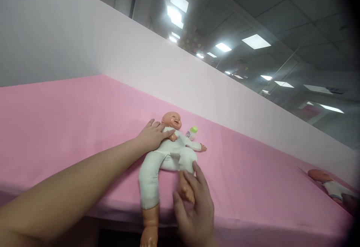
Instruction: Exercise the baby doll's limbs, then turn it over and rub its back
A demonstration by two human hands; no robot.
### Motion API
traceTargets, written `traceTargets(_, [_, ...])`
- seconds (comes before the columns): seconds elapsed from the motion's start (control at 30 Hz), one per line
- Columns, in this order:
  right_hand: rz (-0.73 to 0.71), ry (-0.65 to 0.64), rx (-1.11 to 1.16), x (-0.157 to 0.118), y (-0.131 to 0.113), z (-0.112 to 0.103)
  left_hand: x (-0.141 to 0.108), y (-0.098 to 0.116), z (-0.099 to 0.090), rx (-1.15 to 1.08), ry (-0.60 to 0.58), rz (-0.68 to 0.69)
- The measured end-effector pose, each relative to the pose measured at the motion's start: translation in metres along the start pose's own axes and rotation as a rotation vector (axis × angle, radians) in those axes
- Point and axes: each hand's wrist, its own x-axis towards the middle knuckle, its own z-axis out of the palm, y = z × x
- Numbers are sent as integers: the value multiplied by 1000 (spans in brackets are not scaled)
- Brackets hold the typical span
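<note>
A baby doll (171,153) in a white suit lies on its back on the pink-covered table, one leg hanging over the front edge and the other bent. My left hand (153,136) rests with spread fingers on the doll's chest and arm, just below its head. Around the bent leg's bare foot (185,189) my right hand (197,202) is curved, thumb and fingers apart; whether they touch the foot is hard to tell. A small bottle (192,132) with a green cap lies beside the doll's shoulder.
The pink table (253,187) is backed by a pale partition (197,89). At the far right another doll (323,179) lies near the partition, with a dark, blurred shape, possibly a hand, beside it.
</note>
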Motion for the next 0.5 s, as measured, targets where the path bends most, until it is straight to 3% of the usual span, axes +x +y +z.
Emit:
traceTargets(0.2, [117,-117,-39,66,28,27,-2,2,1,-69,-11,-30])
traceTargets(0.33, [153,-262,-60,77,27,50,-1,0,5,-84,-6,-60])
traceTargets(0.5, [207,-232,37,76,29,58,-1,-1,3,-155,41,-126])
